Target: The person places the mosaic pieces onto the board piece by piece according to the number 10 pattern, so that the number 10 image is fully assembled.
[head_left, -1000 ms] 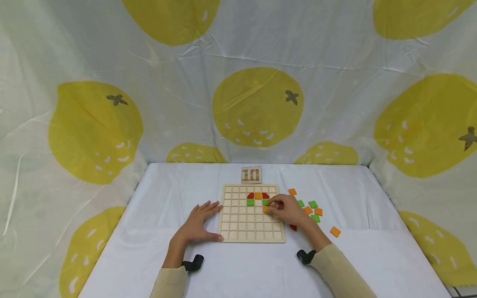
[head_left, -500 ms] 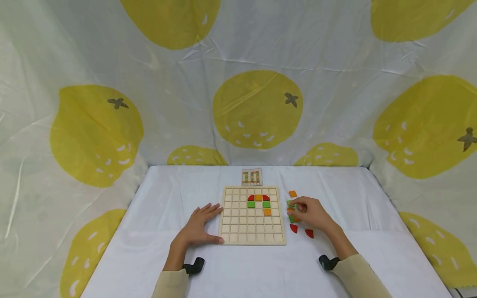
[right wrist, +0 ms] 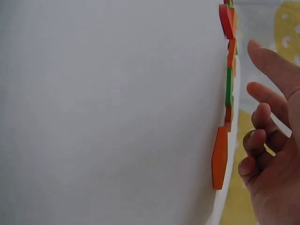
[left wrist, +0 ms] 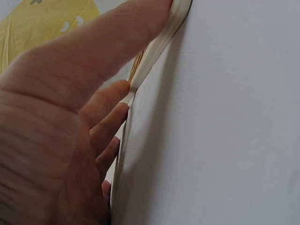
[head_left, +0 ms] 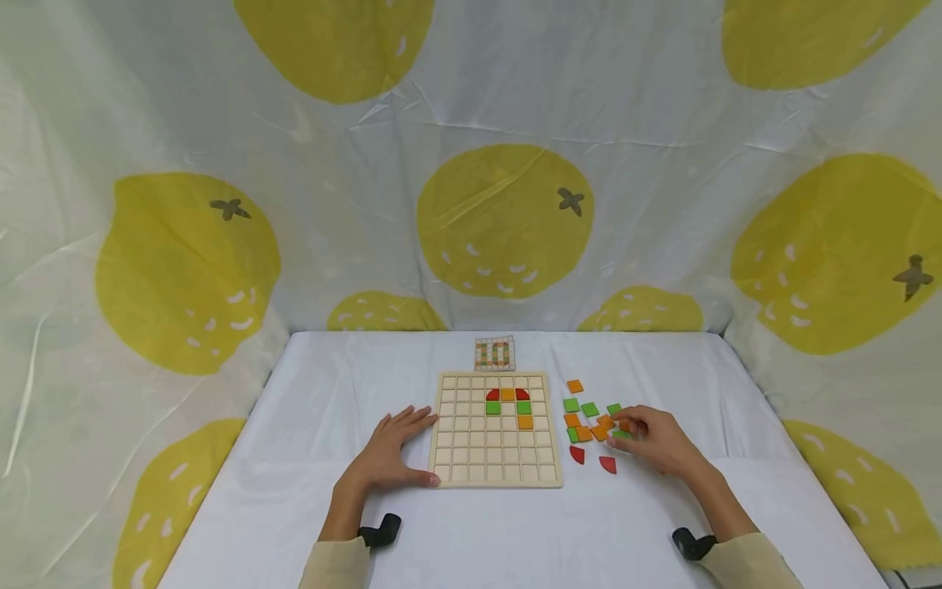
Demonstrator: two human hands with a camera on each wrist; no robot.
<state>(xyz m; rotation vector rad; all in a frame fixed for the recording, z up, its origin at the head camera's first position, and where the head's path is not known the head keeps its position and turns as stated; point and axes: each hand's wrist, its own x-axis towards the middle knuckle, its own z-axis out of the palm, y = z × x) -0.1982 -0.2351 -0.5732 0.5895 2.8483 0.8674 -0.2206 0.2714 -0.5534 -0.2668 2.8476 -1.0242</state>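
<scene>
A wooden grid board (head_left: 471, 449) lies on the white cloth. Several tiles sit in its upper right cells: two red quarter-rounds, two green squares (head_left: 493, 407) and two orange squares (head_left: 526, 422). My left hand (head_left: 390, 455) rests with spread fingers along the board's left edge, thumb at the near corner. To the right of the board, my right hand (head_left: 658, 442) hovers over loose tiles. In the right wrist view its thumb and forefinger stand apart with nothing between them, above a green tile (right wrist: 229, 87) and an orange tile (right wrist: 220, 158). The right hand partly covers some tiles in the head view.
A small pattern card (head_left: 495, 353) lies behind the board. Loose orange and green squares spread right of it, some overlapping, with a single orange tile (head_left: 575, 386) farther back. Two red quarter-rounds (head_left: 607, 465) lie nearer me. A lemon-printed cloth (head_left: 508, 221) hangs behind the table.
My right hand has left the orange tile in the board and moved right, across the loose tiles to their right side. My left hand stays at the board's edge.
</scene>
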